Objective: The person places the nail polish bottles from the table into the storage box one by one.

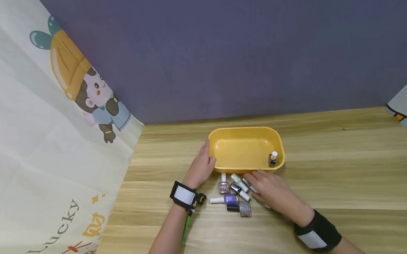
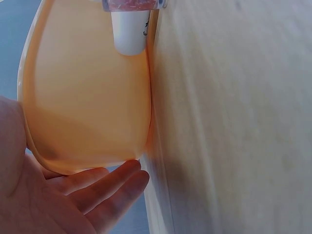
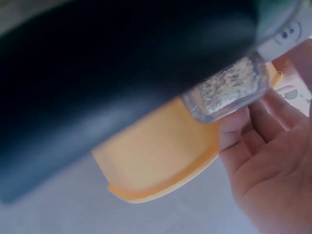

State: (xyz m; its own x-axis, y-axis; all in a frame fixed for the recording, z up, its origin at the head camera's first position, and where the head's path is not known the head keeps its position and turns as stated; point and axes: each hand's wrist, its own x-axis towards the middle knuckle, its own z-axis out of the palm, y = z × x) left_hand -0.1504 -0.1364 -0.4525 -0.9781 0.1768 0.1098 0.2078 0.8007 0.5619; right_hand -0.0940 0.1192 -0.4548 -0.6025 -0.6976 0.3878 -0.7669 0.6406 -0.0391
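At the left end of a yellow basin (image 1: pixel 246 170), my left hand (image 1: pixel 200 165) grips the corner, its fingers (image 2: pixel 109 192) along the outer wall. My right hand (image 1: pixel 272 188) is in front of the basin, fingertips on a small nail polish bottle (image 1: pixel 248 183) that they partly hide. Beside it lie several more: a pink glitter bottle (image 1: pixel 223 186), a purple bottle (image 1: pixel 231 199) with a white cap, a silver glitter bottle (image 1: pixel 245 209) with a black cap, and two white-capped ones. A dark bottle (image 1: pixel 272 162) with a white cap leans inside the basin's right end.
The wooden table (image 1: pixel 164 163) meets a dark blue-grey panel (image 1: pixel 241 57) behind the basin. A pale printed cloth (image 1: pixel 27 157) hangs along the left side. In the right wrist view, a large dark shape (image 3: pixel 122 83) blocks much of the picture.
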